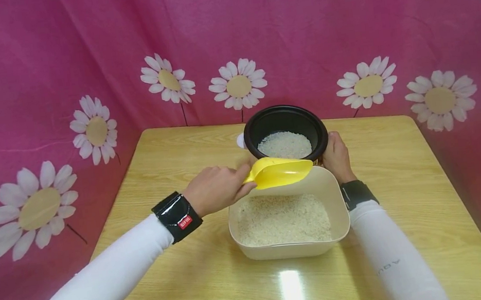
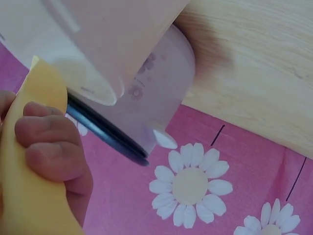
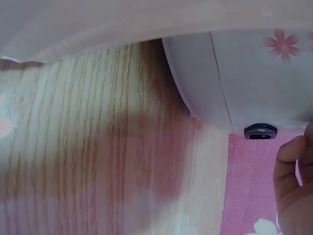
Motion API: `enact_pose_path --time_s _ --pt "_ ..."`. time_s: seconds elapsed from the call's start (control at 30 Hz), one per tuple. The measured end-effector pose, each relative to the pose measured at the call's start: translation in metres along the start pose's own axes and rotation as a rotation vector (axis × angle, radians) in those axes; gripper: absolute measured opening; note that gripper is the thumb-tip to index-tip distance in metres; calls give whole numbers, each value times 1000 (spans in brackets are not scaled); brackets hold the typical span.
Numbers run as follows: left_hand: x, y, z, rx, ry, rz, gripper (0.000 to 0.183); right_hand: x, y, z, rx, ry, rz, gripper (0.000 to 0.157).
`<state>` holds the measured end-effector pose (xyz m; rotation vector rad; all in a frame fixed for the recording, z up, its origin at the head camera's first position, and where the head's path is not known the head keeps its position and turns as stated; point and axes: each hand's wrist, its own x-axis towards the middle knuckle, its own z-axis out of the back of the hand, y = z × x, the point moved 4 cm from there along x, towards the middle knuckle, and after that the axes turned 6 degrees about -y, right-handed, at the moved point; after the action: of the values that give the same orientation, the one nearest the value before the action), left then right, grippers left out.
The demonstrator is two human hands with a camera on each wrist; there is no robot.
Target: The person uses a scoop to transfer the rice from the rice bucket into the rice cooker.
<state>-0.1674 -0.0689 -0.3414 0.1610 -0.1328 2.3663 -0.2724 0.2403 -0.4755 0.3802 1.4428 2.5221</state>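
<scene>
In the head view my left hand grips the handle of a yellow scoop, its hollow side showing bare yellow. The scoop is above the far rim of a cream bin of uncooked rice. Just beyond stands a rice cooker with a black inner pot, more rice lying at its bottom. At the cooker's right side, my right hand holds on with curled fingers, partly hidden behind the bin. The right wrist view shows the cooker's white, flower-printed body beside those fingers.
Bin and cooker stand close together on a wooden table, the cooker near its back edge. A white handle juts from the cooker's left side. Pink cloth with printed daisies hangs behind the table and along both sides.
</scene>
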Motion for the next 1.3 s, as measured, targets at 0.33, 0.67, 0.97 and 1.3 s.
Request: enact_pose_path --time_s 0.33,0.67,0.97,1.3 --pt "-5 -6 -17 48 2 -64 38 0 -3 -1 12 -25 17 54" --pt "-3 -14 -28 95 63 -73 31 0 -4 -2 3 -29 19 57" --pt "7 -24 -27 149 144 -78 31 0 -3 0 9 -43 31 52" --pt "19 -36 -37 211 207 -51 30 1 -2 0 24 -55 38 54"
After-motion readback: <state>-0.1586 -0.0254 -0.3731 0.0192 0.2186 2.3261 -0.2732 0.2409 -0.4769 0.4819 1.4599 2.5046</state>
